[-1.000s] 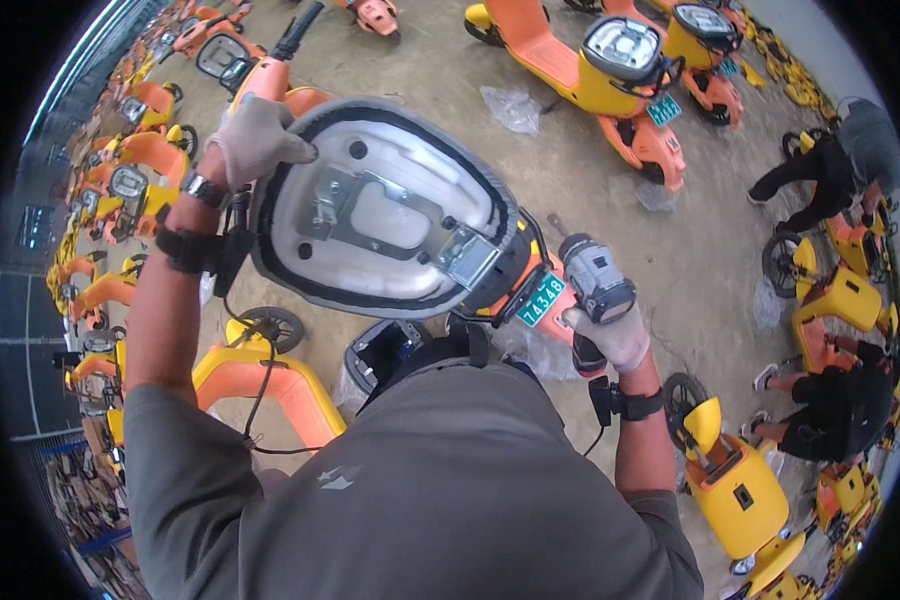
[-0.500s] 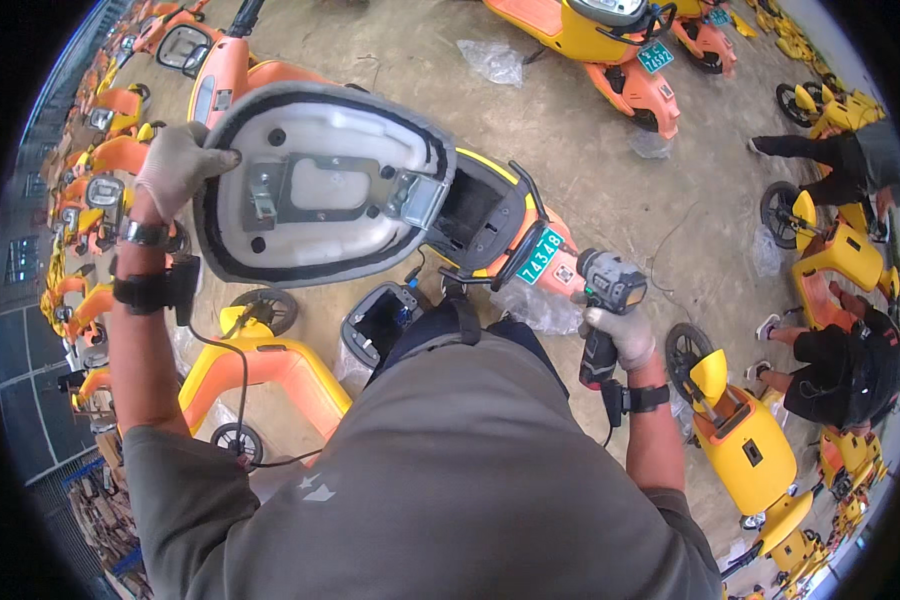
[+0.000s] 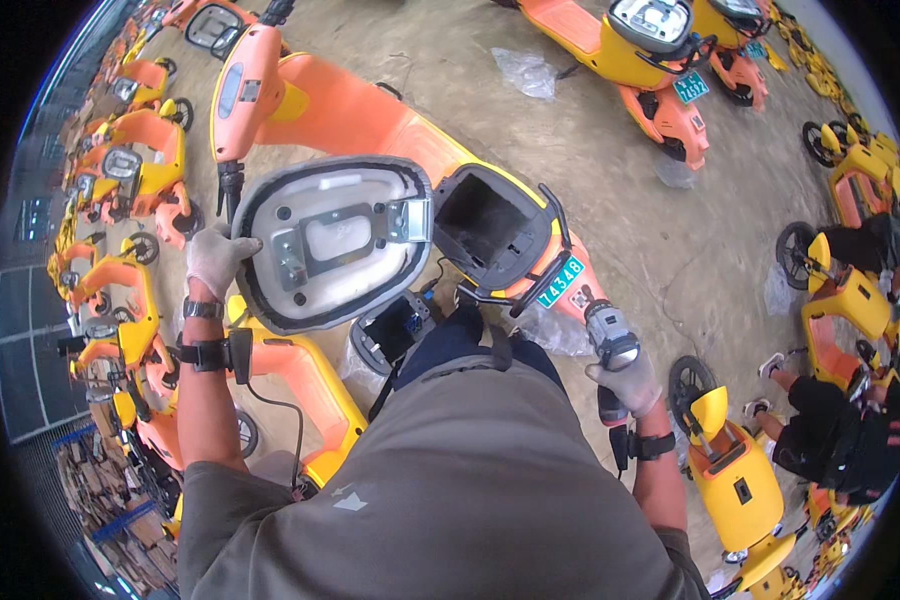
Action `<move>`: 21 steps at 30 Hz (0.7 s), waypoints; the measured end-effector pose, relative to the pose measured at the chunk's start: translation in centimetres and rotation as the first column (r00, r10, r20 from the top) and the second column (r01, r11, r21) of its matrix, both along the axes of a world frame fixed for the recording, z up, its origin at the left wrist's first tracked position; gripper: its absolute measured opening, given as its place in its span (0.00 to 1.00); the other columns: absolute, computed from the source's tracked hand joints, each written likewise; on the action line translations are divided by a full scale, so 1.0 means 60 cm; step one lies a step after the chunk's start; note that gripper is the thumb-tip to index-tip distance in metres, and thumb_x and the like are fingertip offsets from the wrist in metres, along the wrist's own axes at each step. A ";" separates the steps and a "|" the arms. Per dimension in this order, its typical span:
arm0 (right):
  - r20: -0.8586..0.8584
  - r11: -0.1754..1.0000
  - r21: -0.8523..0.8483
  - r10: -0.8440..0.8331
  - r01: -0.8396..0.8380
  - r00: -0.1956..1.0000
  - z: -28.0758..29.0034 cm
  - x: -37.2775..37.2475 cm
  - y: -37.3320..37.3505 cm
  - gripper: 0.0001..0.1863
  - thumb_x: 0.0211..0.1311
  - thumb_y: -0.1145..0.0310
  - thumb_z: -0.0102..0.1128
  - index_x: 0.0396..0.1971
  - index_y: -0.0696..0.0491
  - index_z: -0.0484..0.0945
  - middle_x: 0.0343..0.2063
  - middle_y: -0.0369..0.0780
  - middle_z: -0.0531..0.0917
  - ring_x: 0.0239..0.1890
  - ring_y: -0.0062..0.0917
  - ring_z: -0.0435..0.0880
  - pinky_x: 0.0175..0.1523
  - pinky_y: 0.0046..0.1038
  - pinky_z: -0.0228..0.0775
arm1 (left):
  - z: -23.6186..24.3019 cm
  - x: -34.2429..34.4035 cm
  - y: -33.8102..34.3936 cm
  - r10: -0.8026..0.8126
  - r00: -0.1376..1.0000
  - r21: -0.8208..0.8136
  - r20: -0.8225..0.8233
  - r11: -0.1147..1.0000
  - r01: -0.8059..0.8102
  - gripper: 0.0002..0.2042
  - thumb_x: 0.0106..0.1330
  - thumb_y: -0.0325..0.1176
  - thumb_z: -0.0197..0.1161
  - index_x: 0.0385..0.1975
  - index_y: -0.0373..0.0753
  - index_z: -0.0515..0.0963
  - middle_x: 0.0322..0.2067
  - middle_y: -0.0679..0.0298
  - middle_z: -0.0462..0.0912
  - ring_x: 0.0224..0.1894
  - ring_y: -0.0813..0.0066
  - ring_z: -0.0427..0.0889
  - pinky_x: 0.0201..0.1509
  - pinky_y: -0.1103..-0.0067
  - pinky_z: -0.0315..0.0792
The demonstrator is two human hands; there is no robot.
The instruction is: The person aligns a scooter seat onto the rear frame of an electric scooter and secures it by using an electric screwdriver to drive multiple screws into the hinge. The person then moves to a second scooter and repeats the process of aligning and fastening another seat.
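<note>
My left hand (image 3: 216,260), gloved, grips the edge of a scooter seat (image 3: 340,238) whose underside faces up. White padding, a metal bracket and a hinge plate (image 3: 409,220) show on it. Beside the seat, the open storage well (image 3: 487,222) of the orange and yellow scooter (image 3: 370,115) lies uncovered. My right hand (image 3: 630,382), also gloved, is wrapped around a cordless drill (image 3: 612,340), its chuck close to the scooter's tail by the green plate (image 3: 560,283). Whether the hinge plate touches the scooter cannot be made out.
A dark open box (image 3: 395,325) sits on the floor by my legs. More scooters stand around: one at left (image 3: 315,395), one at right (image 3: 735,480), one at the upper right (image 3: 620,50). Plastic wrap (image 3: 525,72) lies on the concrete. Another person (image 3: 840,430) is at right.
The seat has moved right and lower in view, with my left hand still on it, showing more of the scooter. The drill has swung so its front points toward the scooter's tail.
</note>
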State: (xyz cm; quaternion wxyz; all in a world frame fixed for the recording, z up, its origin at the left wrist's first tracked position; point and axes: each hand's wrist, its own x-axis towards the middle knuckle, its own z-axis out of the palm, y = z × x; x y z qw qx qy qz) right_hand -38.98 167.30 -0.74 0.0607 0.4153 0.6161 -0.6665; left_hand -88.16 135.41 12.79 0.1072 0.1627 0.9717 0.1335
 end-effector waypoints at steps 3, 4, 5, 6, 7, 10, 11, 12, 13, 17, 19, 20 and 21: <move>-0.062 0.997 -0.020 0.068 -0.070 0.996 -0.005 -0.045 0.014 0.43 0.39 0.68 0.78 0.57 0.58 0.64 0.44 0.38 0.79 0.47 0.21 0.77 0.53 0.28 0.70 | 0.027 0.017 -0.014 0.050 0.997 0.102 0.064 0.993 -0.057 0.11 0.46 0.33 0.70 0.24 0.30 0.81 0.18 0.60 0.82 0.20 0.75 0.79 0.26 0.77 0.72; -0.095 0.992 -0.020 0.118 -0.121 0.988 0.009 -0.072 0.016 0.45 0.38 0.68 0.78 0.59 0.58 0.62 0.45 0.39 0.78 0.48 0.22 0.77 0.54 0.29 0.70 | 0.038 0.025 -0.016 0.064 0.992 0.128 0.106 0.989 -0.077 0.12 0.46 0.32 0.70 0.26 0.30 0.81 0.20 0.61 0.82 0.22 0.77 0.79 0.28 0.78 0.73; -0.103 0.974 0.106 0.213 -0.202 0.972 0.028 -0.102 0.016 0.45 0.40 0.68 0.76 0.60 0.58 0.61 0.48 0.41 0.78 0.50 0.25 0.77 0.55 0.29 0.70 | 0.043 0.030 -0.023 0.093 0.991 0.125 0.101 0.987 -0.106 0.12 0.46 0.32 0.70 0.27 0.30 0.81 0.20 0.62 0.82 0.22 0.77 0.79 0.29 0.78 0.73; -0.106 0.970 0.100 0.231 -0.220 0.967 0.046 -0.135 0.018 0.45 0.40 0.68 0.76 0.60 0.58 0.61 0.48 0.41 0.78 0.50 0.25 0.77 0.55 0.29 0.70 | 0.050 0.036 -0.029 0.124 0.988 0.119 0.093 0.984 -0.135 0.13 0.46 0.32 0.70 0.28 0.29 0.82 0.21 0.62 0.82 0.23 0.78 0.79 0.29 0.78 0.73; -0.119 0.912 0.202 0.384 -0.356 0.916 0.061 -0.170 0.020 0.44 0.41 0.68 0.75 0.60 0.58 0.60 0.48 0.41 0.78 0.51 0.25 0.77 0.56 0.29 0.69 | 0.055 0.042 -0.029 0.139 0.986 0.116 0.094 0.982 -0.149 0.13 0.46 0.32 0.70 0.28 0.29 0.82 0.21 0.62 0.82 0.23 0.78 0.79 0.29 0.78 0.73; -0.197 0.866 0.163 0.498 -0.473 0.844 0.054 -0.247 0.022 0.40 0.44 0.67 0.71 0.59 0.57 0.61 0.49 0.42 0.78 0.51 0.25 0.77 0.57 0.29 0.69 | 0.078 0.054 -0.009 0.154 0.972 0.123 0.179 0.976 -0.177 0.14 0.46 0.32 0.70 0.30 0.29 0.81 0.22 0.62 0.82 0.24 0.78 0.79 0.31 0.79 0.73; -0.199 0.935 0.084 0.355 -0.345 0.913 0.032 -0.266 0.018 0.39 0.44 0.67 0.72 0.58 0.58 0.62 0.49 0.42 0.78 0.51 0.26 0.78 0.57 0.28 0.69 | 0.083 0.053 0.000 0.113 0.977 0.084 0.183 0.988 -0.130 0.15 0.45 0.32 0.71 0.30 0.29 0.81 0.22 0.62 0.82 0.24 0.78 0.79 0.30 0.79 0.73; -0.229 0.957 0.011 0.286 -0.291 0.930 0.039 -0.303 0.019 0.44 0.43 0.65 0.73 0.60 0.59 0.59 0.49 0.45 0.78 0.52 0.29 0.78 0.59 0.29 0.68 | 0.081 0.044 0.001 0.073 0.979 0.044 0.191 0.996 -0.082 0.15 0.45 0.32 0.71 0.30 0.28 0.81 0.22 0.62 0.82 0.24 0.77 0.79 0.30 0.79 0.73; -0.263 0.937 0.172 0.340 -0.303 0.903 0.041 -0.341 0.028 0.47 0.42 0.64 0.73 0.62 0.60 0.57 0.50 0.47 0.77 0.53 0.32 0.77 0.60 0.29 0.67 | 0.073 0.031 0.003 0.020 0.978 0.071 0.210 0.997 -0.036 0.16 0.44 0.33 0.72 0.30 0.29 0.81 0.21 0.61 0.82 0.24 0.77 0.79 0.29 0.78 0.72; -0.026 0.749 0.480 0.533 -0.457 0.845 0.067 -0.478 0.053 0.64 0.32 0.61 0.78 0.68 0.61 0.45 0.56 0.54 0.72 0.60 0.41 0.72 0.64 0.31 0.63 | 0.066 -0.013 0.058 -0.302 0.940 -0.086 0.159 0.944 0.318 0.17 0.42 0.35 0.72 0.29 0.29 0.81 0.20 0.60 0.80 0.23 0.74 0.77 0.30 0.75 0.72; -0.112 0.726 0.505 0.591 -0.466 0.799 0.074 -0.522 0.062 0.68 0.27 0.61 0.79 0.69 0.60 0.41 0.59 0.56 0.69 0.62 0.42 0.70 0.66 0.30 0.61 | 0.083 -0.027 0.103 -0.276 0.911 0.036 0.305 0.960 0.279 0.18 0.42 0.34 0.71 0.31 0.29 0.81 0.22 0.59 0.81 0.24 0.73 0.78 0.31 0.75 0.72; -0.114 0.727 0.482 0.606 -0.489 0.788 0.074 -0.536 0.063 0.68 0.27 0.61 0.79 0.69 0.60 0.41 0.59 0.56 0.68 0.62 0.41 0.70 0.66 0.30 0.61 | 0.080 -0.047 0.107 -0.315 0.901 0.022 0.298 0.946 0.323 0.18 0.42 0.34 0.71 0.32 0.29 0.80 0.22 0.61 0.80 0.24 0.75 0.77 0.30 0.77 0.72; -0.103 0.719 0.481 0.615 -0.502 0.782 0.075 -0.542 0.065 0.68 0.27 0.61 0.79 0.69 0.60 0.41 0.59 0.56 0.68 0.62 0.41 0.70 0.66 0.30 0.61 | 0.077 -0.066 0.112 -0.319 0.889 0.068 0.328 0.947 0.315 0.18 0.42 0.34 0.71 0.32 0.28 0.80 0.22 0.62 0.80 0.24 0.76 0.77 0.30 0.78 0.71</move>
